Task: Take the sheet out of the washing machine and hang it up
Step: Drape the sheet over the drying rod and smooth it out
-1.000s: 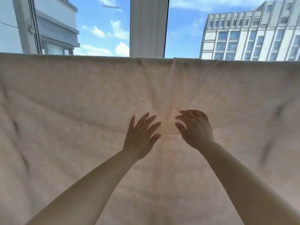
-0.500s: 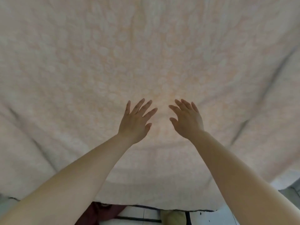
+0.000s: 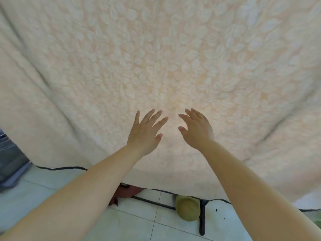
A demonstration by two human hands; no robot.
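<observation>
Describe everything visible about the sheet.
The sheet is pale cream-peach cloth with a raised, pebbly leaf-like texture and a thin dark edge along its bottom hem. It hangs spread out and fills most of the view, with soft folds at both sides. Its hem ends above the tiled floor. Both open hands, left and right, reach toward its middle; contact is unclear.

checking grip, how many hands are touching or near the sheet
2: the left hand and the right hand, side by side with fingers spread in front of the hanging sheet; actual contact is unclear.
</observation>
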